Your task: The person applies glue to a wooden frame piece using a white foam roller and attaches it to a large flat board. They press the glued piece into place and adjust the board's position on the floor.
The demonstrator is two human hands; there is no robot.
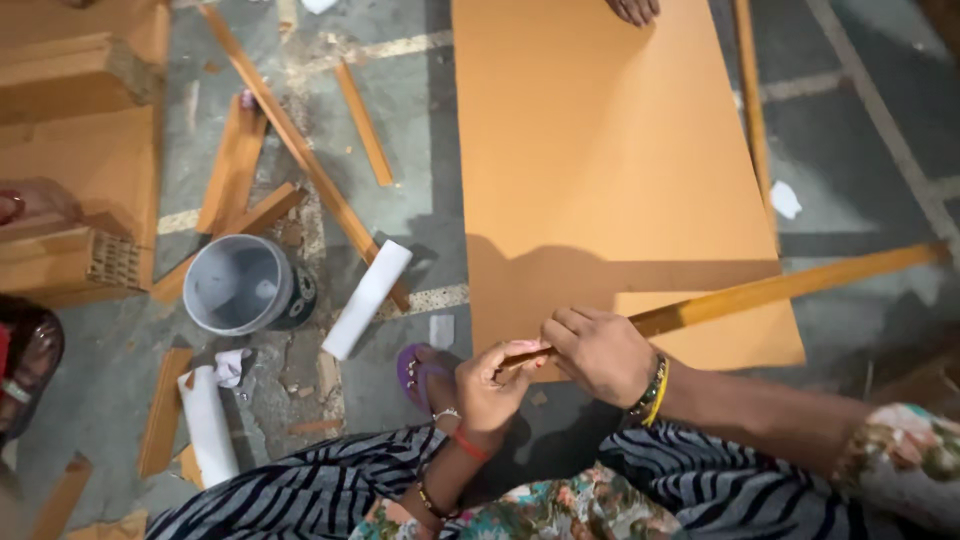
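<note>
Both Hands on a Long Wooden Strip

Now we see our left hand (490,385) and right hand (598,352) meeting at the near end of a long wooden strip (760,292). The left fingers pinch its tip; the right hand is clenched over it just beside them. The strip is narrow, straight and yellowish brown, with a darker shaded edge, and it runs from our hands out toward 2 o'clock, passing over the near corner of a large orange board (600,150).

That board is flat, smooth and evenly coloured, lying on the floor (870,130) and stretching away toward 12 o'clock. At its far edge a part of another person's hand (633,9) rests on it.

The floor is grey concrete with pale painted lines, dusty and littered. Toward 10 o'clock lie several offcut strips (300,150) of the same wood, crossing one another. At 9 o'clock stands a grey bucket (238,285), with a white roll (366,298) just beside it and a second white roll (207,425) nearer us. Cardboard stacks (80,150) fill the 10 o'clock corner.
</note>
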